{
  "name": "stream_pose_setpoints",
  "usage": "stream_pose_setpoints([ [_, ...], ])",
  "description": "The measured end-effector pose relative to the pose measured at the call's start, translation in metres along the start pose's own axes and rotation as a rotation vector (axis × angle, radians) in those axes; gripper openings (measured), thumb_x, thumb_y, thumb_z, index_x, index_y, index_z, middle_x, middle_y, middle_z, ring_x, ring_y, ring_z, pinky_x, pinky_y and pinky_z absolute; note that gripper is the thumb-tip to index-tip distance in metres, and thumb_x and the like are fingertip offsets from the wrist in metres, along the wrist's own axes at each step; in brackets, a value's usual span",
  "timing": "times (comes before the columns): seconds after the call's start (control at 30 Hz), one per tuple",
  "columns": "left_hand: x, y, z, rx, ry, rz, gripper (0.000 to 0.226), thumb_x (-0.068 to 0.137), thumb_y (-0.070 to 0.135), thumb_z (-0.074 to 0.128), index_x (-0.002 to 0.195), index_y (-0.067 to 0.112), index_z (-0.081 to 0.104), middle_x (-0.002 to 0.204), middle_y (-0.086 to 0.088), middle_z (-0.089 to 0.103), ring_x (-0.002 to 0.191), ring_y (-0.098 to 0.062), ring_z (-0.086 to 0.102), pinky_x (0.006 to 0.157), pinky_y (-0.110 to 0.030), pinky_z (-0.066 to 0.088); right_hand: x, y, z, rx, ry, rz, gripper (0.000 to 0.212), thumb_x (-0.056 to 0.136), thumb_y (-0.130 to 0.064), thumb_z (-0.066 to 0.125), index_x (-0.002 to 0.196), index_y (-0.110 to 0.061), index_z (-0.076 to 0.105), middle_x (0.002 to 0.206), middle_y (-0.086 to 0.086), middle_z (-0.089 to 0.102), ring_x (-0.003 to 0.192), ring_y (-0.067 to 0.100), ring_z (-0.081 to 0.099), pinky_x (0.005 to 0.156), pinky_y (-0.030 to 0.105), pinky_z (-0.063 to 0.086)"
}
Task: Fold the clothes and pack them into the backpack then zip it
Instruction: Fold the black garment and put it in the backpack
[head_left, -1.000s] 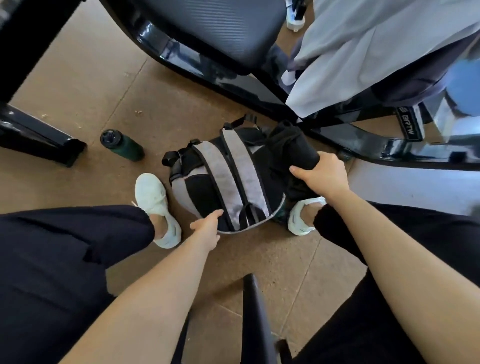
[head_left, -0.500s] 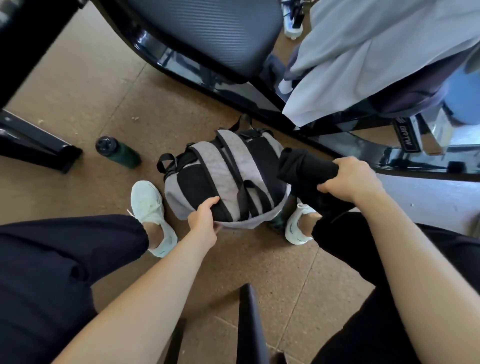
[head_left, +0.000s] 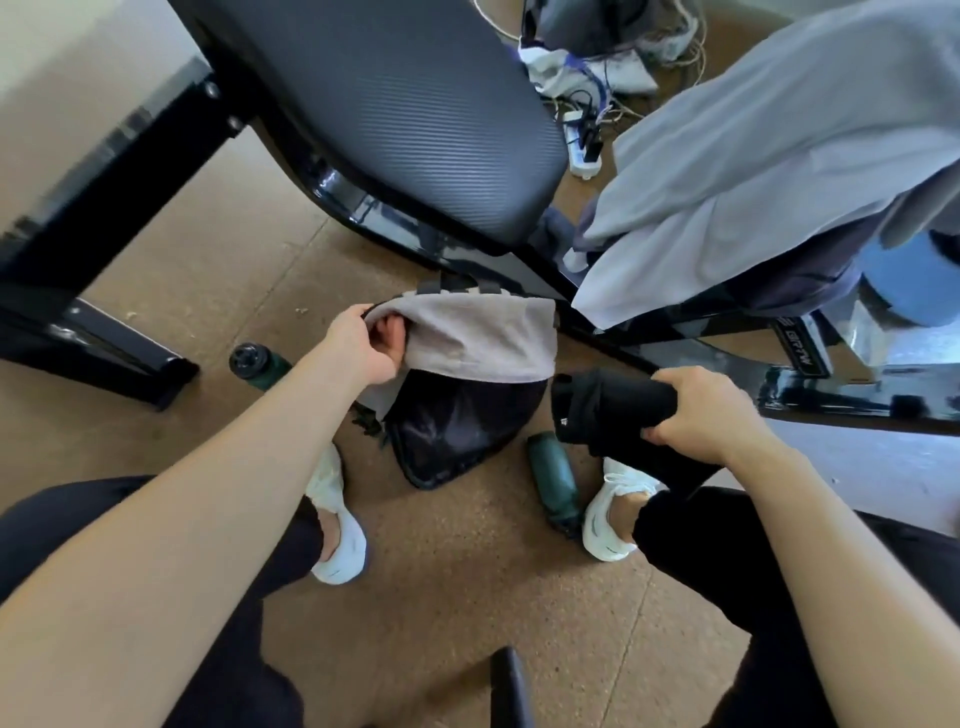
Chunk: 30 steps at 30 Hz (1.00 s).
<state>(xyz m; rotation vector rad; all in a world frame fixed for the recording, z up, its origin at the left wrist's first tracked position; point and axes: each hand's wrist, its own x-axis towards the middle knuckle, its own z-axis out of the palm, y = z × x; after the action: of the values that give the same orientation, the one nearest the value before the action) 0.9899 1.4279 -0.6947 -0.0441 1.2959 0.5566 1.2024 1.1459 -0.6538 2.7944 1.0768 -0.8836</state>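
Brown floor under a black chair frame (head_left: 363, 197) carried the backpack (head_left: 467, 364) between two white-shoed feet.
Grey outside, with a glossy black lining showing, it gaped while the left hand (head_left: 363, 345) pinched its grey flap upward. Just beside it, the right hand (head_left: 696, 410) had its fingers wrapped around a rolled black garment (head_left: 613, 402). Pale grey cloth (head_left: 753, 171) draped nearby.

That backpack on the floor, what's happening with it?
A seated person is packing it. The left hand holds the grey flap of the backpack up, showing the dark inside. The right hand grips a folded black garment just beside the opening, not yet inside. More clothes lie on a bench behind.
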Motion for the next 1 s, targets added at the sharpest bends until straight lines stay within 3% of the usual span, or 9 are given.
stream_pose_setpoints([
  [0.13, 0.006, 0.025, 0.020, -0.071, -0.071, 0.022, 0.019, 0.097, 0.005, 0.060, 0.078, 0.001, 0.061, 0.048, -0.009, 0.063, 0.063, -0.020, 0.063, 0.045, -0.026, 0.057, 0.010, -0.030, 0.008, -0.140, -0.111, -0.311, 0.030, 0.071, -0.034, 0.078, 0.098, -0.034, 0.063, 0.109, -0.005, 0.057, 0.104, 0.024, 0.061, 0.088, 0.041, 0.050],
  [0.2, 0.016, 0.034, 0.026, -0.119, -0.075, 0.004, 0.019, 0.097, 0.004, 0.059, 0.079, -0.001, 0.062, 0.052, -0.011, 0.063, 0.059, -0.021, 0.064, 0.046, -0.028, 0.057, 0.022, -0.051, 0.014, -0.217, -0.160, -0.466, 0.027, 0.073, -0.032, 0.074, 0.097, -0.033, 0.062, 0.133, -0.007, 0.055, 0.112, 0.023, 0.062, 0.093, 0.040, 0.050],
  [0.33, 0.035, 0.050, 0.033, -0.134, -0.122, -0.018, 0.025, 0.100, 0.010, 0.057, 0.081, -0.004, 0.064, 0.057, -0.013, 0.064, 0.054, -0.022, 0.066, 0.047, -0.030, 0.059, 0.074, -0.093, 0.022, -0.455, -0.049, -0.768, 0.030, 0.072, -0.023, 0.075, 0.100, -0.026, 0.065, 0.168, 0.002, 0.024, 0.131, 0.025, 0.050, 0.096, 0.036, 0.047],
  [0.5, 0.058, 0.065, 0.026, 0.072, -0.199, -0.016, 0.028, 0.101, 0.024, 0.059, 0.082, 0.004, 0.062, 0.065, -0.007, 0.069, 0.049, -0.017, 0.068, 0.045, -0.024, 0.057, 0.145, -0.124, 0.007, -0.534, 0.339, -0.734, 0.039, 0.060, -0.029, 0.084, 0.093, -0.019, 0.066, 0.135, 0.006, 0.052, 0.107, 0.038, 0.048, 0.076, 0.043, 0.041],
  [0.67, 0.075, 0.066, 0.009, 0.316, -0.163, 0.110, 0.046, 0.096, 0.053, 0.056, 0.097, 0.010, 0.071, 0.088, -0.002, 0.075, 0.064, -0.013, 0.066, 0.054, -0.022, 0.051, 0.180, -0.144, 0.004, -0.407, 0.478, -0.698, 0.034, 0.066, -0.031, 0.081, 0.095, -0.016, 0.071, 0.131, 0.004, 0.056, 0.134, 0.039, 0.031, 0.093, 0.052, 0.032],
  [0.8, 0.094, 0.032, -0.033, 0.431, 0.220, 0.555, 0.039, 0.089, 0.051, 0.050, 0.083, 0.016, 0.066, 0.082, -0.004, 0.066, 0.071, -0.023, 0.056, 0.061, -0.031, 0.045, 0.197, -0.161, -0.002, -0.202, 0.424, -0.750, 0.025, 0.071, -0.017, 0.078, 0.090, -0.003, 0.069, 0.101, 0.012, 0.067, 0.106, 0.039, 0.059, 0.090, 0.048, 0.051],
  [0.87, 0.109, 0.000, -0.070, 0.639, 0.424, 0.652, 0.027, 0.085, 0.046, 0.057, 0.093, 0.021, 0.056, 0.099, -0.004, 0.060, 0.093, -0.030, 0.059, 0.081, -0.042, 0.050, 0.198, -0.167, -0.005, -0.203, 0.450, -0.737, 0.021, 0.072, -0.016, 0.078, 0.085, -0.003, 0.068, 0.093, 0.012, 0.066, 0.094, 0.036, 0.056, 0.080, 0.044, 0.052],
  [0.93, 0.124, -0.030, -0.098, 0.840, 0.420, 0.436, 0.056, 0.079, 0.048, 0.072, 0.122, 0.019, 0.050, 0.125, -0.008, 0.054, 0.120, -0.035, 0.054, 0.101, -0.050, 0.045, 0.197, -0.169, -0.007, -0.183, 0.476, -0.734, 0.017, 0.071, -0.012, 0.077, 0.080, -0.004, 0.066, 0.088, 0.011, 0.064, 0.089, 0.035, 0.054, 0.073, 0.041, 0.049],
  [1.0, 0.134, -0.050, -0.110, 0.925, 0.235, 0.115, 0.094, 0.076, 0.050, 0.082, 0.151, 0.017, 0.035, 0.151, -0.007, 0.045, 0.140, -0.035, 0.042, 0.112, -0.049, 0.038, 0.193, -0.171, -0.007, -0.157, 0.482, -0.740, 0.017, 0.069, -0.008, 0.076, 0.074, -0.006, 0.060, 0.083, 0.012, 0.062, 0.084, 0.036, 0.054, 0.068, 0.039, 0.045],
])
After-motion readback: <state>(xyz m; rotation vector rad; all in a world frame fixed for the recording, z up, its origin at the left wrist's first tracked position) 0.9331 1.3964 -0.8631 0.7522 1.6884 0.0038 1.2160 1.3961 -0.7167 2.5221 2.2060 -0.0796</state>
